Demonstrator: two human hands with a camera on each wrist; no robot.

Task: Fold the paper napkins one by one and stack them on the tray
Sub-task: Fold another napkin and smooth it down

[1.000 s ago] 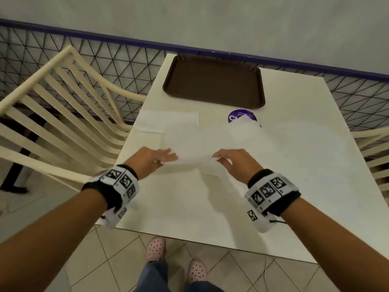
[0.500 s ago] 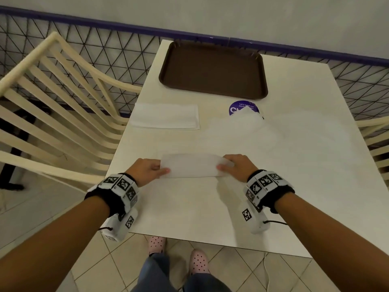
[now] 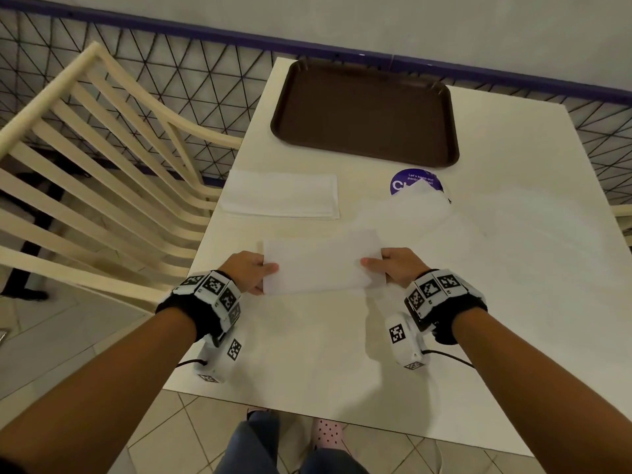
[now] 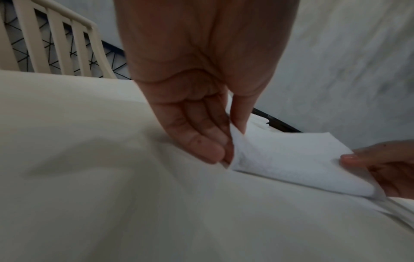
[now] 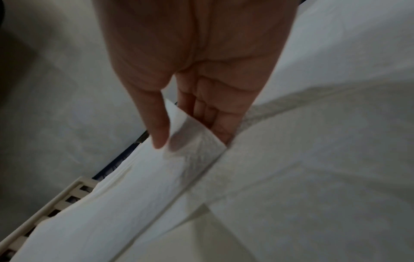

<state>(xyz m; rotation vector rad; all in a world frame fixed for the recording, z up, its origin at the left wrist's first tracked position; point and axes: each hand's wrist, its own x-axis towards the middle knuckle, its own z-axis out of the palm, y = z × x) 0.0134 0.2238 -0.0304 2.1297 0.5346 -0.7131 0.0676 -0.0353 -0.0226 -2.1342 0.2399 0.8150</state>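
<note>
- At the centre of the head frame, a folded white paper napkin was held just above the cream table, its long side running left to right.
- The left hand pinched the napkin's left end, thumb on top and fingers curled beneath, as the left wrist view showed.
- The right hand pinched the right end likewise; in the right wrist view the thumb lay on the paper and the fingers sat under it.
- Above and left of the held napkin, a stack of folded napkins lay flat on the table, near its left edge.
- To the right of that stack, loose unfolded napkins were spread on the table, covering the lower part of a round purple sticker.
- In the upper middle of the frame, a brown tray sat at the far end of the table, with nothing on it.
- At the left of the frame stood a cream slatted chair, beside the table's edge.
</note>
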